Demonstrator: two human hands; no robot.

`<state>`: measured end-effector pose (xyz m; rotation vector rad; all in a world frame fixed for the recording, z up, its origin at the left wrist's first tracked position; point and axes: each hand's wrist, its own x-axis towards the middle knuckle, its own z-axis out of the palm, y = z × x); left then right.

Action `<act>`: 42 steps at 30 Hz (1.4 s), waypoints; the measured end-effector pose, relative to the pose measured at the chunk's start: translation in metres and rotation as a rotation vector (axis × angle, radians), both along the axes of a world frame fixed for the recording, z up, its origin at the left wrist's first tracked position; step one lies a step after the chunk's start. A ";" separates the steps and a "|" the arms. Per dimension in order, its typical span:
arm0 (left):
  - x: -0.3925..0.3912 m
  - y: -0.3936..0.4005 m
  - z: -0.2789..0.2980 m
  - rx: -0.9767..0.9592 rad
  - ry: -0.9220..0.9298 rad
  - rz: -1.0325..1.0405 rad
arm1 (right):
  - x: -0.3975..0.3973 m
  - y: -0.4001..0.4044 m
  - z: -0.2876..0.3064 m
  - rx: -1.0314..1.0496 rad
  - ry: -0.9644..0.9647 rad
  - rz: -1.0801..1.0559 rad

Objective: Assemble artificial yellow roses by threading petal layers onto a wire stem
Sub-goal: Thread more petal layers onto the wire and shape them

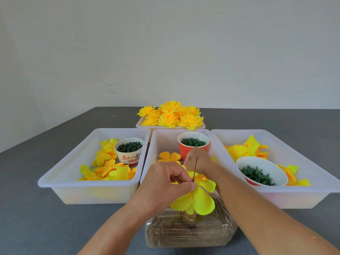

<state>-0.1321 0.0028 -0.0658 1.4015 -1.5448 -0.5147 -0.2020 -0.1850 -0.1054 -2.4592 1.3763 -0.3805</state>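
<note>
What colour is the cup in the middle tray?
Red-orange cup, holding dark green rings; seen in the head view.

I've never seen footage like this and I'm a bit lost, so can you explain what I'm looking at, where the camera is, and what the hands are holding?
There is no machine here. The one picture comes from a camera worn on a person's head, looking down at their own two bare hands. The left hand pinches a yellow petal layer on a thin wire stem, which the right hand appears to hold further up. On the grey table stand three white trays with loose petals and cups of green parts. Finished yellow roses sit on a tray behind.
</note>
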 end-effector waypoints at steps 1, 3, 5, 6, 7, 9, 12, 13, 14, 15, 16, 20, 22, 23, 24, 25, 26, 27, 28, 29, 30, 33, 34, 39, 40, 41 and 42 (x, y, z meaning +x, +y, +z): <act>0.000 0.001 0.000 -0.001 -0.001 0.001 | 0.000 0.001 0.001 -0.017 0.001 0.012; -0.001 0.002 0.001 -0.006 -0.005 0.003 | 0.001 0.002 0.003 -0.007 0.048 0.044; -0.002 0.002 0.002 -0.009 -0.011 0.005 | 0.003 0.005 0.002 0.057 0.141 0.096; -0.002 0.003 0.002 -0.007 -0.013 0.005 | 0.005 0.007 0.000 0.080 0.184 0.129; -0.003 0.003 0.003 -0.005 -0.013 0.004 | 0.006 0.008 -0.001 0.088 0.197 0.155; -0.003 0.003 0.002 -0.006 -0.008 0.011 | 0.006 0.008 -0.003 0.089 0.154 0.172; -0.003 0.003 0.002 -0.003 -0.011 0.019 | 0.001 0.007 0.003 0.043 -0.076 0.093; -0.002 0.003 0.001 -0.005 -0.014 0.017 | -0.002 0.006 0.005 0.047 -0.204 0.041; -0.002 0.003 0.001 -0.007 -0.017 0.015 | -0.005 0.004 0.007 0.072 -0.334 -0.012; -0.002 0.003 0.001 -0.009 -0.019 0.014 | -0.008 0.003 0.009 0.093 -0.447 -0.046; -0.002 0.003 0.001 -0.009 -0.022 0.015 | -0.012 0.002 0.009 0.109 -0.529 -0.070; -0.002 0.003 0.001 -0.007 -0.033 0.019 | -0.023 0.003 0.012 0.080 -0.608 -0.135; -0.002 0.003 0.002 -0.005 -0.031 0.021 | -0.027 0.003 0.012 0.066 -0.624 -0.154; -0.002 0.003 0.002 -0.004 -0.031 0.021 | -0.028 0.003 0.012 0.054 -0.631 -0.164; -0.002 0.003 0.002 -0.001 -0.029 0.020 | -0.030 0.003 0.012 0.050 -0.646 -0.170; -0.002 0.003 0.002 0.004 -0.022 0.018 | -0.031 0.003 0.013 0.052 -0.658 -0.170; -0.001 0.003 0.002 0.012 -0.016 0.017 | -0.032 0.004 0.015 0.063 -0.667 -0.169; -0.001 0.003 0.002 0.022 -0.014 0.018 | -0.033 0.006 0.018 0.080 -0.680 -0.169; 0.000 0.002 0.002 0.032 -0.014 0.020 | -0.033 0.008 0.020 0.109 -0.708 -0.169; 0.000 0.002 0.002 0.044 -0.009 0.022 | -0.033 0.010 0.023 0.152 -0.755 -0.169; 0.001 0.002 0.002 0.059 0.003 0.021 | -0.033 0.012 0.025 0.201 -0.813 -0.163; 0.005 0.002 0.005 0.112 0.062 -0.015 | -0.034 0.022 0.033 0.378 -0.987 -0.105; 0.007 0.004 0.007 0.127 0.088 -0.032 | -0.035 0.026 0.036 0.440 -1.036 -0.079; 0.020 -0.002 0.019 0.105 0.169 0.096 | -0.048 0.045 0.049 0.583 -1.124 0.029; 0.021 -0.006 0.021 0.091 0.171 0.162 | -0.050 0.048 0.052 0.572 -1.109 0.033; 0.022 -0.011 0.023 0.070 0.163 0.223 | -0.052 0.051 0.054 0.559 -1.091 0.031; 0.022 -0.016 0.026 0.044 0.138 0.273 | -0.053 0.054 0.056 0.540 -1.077 0.026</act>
